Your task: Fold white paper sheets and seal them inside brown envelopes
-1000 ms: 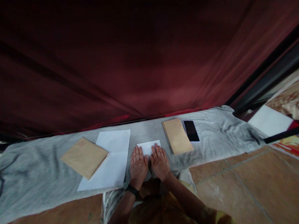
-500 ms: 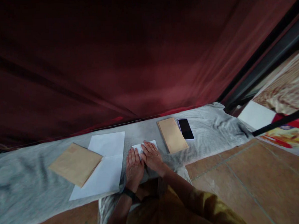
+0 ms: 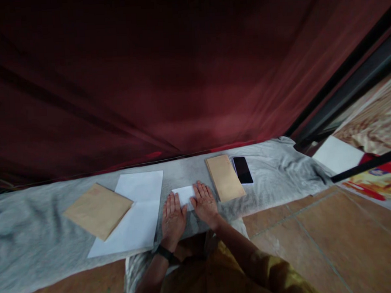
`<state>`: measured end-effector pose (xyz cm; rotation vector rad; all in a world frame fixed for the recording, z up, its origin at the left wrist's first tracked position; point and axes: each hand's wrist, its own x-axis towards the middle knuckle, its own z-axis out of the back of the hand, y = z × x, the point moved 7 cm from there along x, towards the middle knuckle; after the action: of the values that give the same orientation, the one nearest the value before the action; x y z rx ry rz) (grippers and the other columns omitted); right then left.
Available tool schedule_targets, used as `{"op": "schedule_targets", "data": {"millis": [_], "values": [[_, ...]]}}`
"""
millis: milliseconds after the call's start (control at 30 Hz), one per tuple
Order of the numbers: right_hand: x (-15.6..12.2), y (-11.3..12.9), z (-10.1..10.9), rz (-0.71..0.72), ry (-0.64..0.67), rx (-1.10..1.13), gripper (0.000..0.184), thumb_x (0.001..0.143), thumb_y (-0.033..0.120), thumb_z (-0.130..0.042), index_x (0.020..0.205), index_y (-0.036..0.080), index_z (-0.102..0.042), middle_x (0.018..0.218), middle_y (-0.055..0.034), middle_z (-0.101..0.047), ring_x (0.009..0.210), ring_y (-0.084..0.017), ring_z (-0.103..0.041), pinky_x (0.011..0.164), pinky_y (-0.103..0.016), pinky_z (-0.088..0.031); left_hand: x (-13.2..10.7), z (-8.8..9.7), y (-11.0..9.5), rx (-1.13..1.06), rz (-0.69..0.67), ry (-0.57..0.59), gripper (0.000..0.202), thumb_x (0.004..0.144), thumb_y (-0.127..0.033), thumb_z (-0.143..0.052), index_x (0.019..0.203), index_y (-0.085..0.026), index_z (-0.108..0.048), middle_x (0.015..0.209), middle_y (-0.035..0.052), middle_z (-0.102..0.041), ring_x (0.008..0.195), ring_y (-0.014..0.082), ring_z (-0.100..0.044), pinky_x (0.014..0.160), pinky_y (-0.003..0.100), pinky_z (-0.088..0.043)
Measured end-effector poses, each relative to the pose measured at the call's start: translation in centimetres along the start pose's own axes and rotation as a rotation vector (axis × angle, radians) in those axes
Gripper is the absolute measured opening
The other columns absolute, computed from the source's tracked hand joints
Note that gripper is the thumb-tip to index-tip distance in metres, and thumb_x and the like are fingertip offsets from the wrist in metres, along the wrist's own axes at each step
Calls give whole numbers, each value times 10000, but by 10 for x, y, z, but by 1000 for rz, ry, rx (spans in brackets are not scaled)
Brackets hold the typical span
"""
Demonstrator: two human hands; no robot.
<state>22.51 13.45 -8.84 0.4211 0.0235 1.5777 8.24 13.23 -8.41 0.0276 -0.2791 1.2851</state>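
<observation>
A small folded white paper (image 3: 186, 195) lies flat on the grey cloth between my hands. My left hand (image 3: 173, 217) rests flat on its left end, fingers stretched out and pointing forward. On the right end my right hand (image 3: 205, 203) lies flat as well, its fingers extended. The middle of the paper shows between the two thumbs. To the left, larger white sheets (image 3: 137, 226) with a crease are spread out, partly under brown envelopes (image 3: 99, 211). A stack of brown envelopes (image 3: 226, 177) sits just right of my right hand.
A phone (image 3: 242, 170) with a dark screen lies beside the right envelope stack. The grey cloth (image 3: 278, 172) covers a narrow raised surface. Behind it hangs a dark red curtain (image 3: 186, 99). A black metal frame (image 3: 343, 86) and a colourful printed box (image 3: 377, 183) stand at the right.
My hands have moved apart, the left toward the left and the right toward the right, uncovering more of the folded paper. The envelopes and phone stay where they were.
</observation>
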Motion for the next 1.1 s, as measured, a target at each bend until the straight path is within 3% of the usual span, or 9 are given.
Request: {"op": "schedule_targets", "data": {"millis": [133,233,333,567,667,767,900,1100], "values": [[0,-1,-2,-12,6,2,570,1028,396,-413,1534,136,-375,1580,-146,-374,1454,-268,-350,1189,-451,-251,-16,10,-4,-2,1,-8,588,1006,-331,-286,1514,-39,-342,1574,206,-375,1495,313,-287,1191,535,-292],[0,-1,-3,-11,10,8,566,1020,380,-426,1529,136,-387,1583,-145,-369,1454,-277,-351,1188,-456,-253,-33,14,-22,-31,-110,-2,568,1006,-336,-306,1519,-99,-359,1599,148,-354,1506,275,-269,1209,495,-287],[0,-1,-4,-9,14,7,565,1016,374,-435,1528,138,-392,1589,-138,-359,1452,-284,-352,1188,-456,-253,-49,9,-36,-46,-189,38,569,1004,-383,-340,1498,-109,-401,1580,146,-389,1484,256,-326,1202,463,-318],[0,-2,-7,-5,12,-6,579,1023,388,-420,1542,137,-363,1591,-150,-348,1459,-279,-340,1192,-479,-239,-66,12,-20,-31,-111,61,592,994,-440,-363,1486,-118,-423,1554,150,-429,1461,268,-369,1195,489,-326],[0,-3,-7,0,6,-12,574,1022,384,-421,1533,128,-379,1592,-146,-348,1462,-284,-336,1194,-474,-239,-53,20,-18,-54,-72,39,541,1011,-384,-319,1461,-119,-462,1514,149,-488,1432,263,-420,1195,486,-325],[-1,-2,-6,14,-5,-12,572,1022,385,-418,1533,130,-381,1593,-144,-348,1466,-283,-328,1192,-474,-242,-24,22,-26,-95,-80,-1,542,1016,-328,-280,1494,-106,-406,1559,133,-430,1478,238,-339,1217,453,-293],[-2,-2,-6,21,-22,-14,560,1020,374,-424,1521,126,-403,1589,-146,-353,1464,-285,-333,1189,-471,-247,12,6,-26,-76,-38,6,571,1015,-348,-291,1493,-49,-384,1585,169,-371,1502,258,-281,1222,452,-274],[-1,-4,-9,16,-17,-17,560,1015,375,-441,1521,137,-405,1584,-139,-362,1458,-286,-350,1189,-470,-249,15,-13,-15,-26,-23,10,593,1012,-388,-308,1495,-53,-385,1577,189,-378,1495,276,-295,1215,462,-267]]}}
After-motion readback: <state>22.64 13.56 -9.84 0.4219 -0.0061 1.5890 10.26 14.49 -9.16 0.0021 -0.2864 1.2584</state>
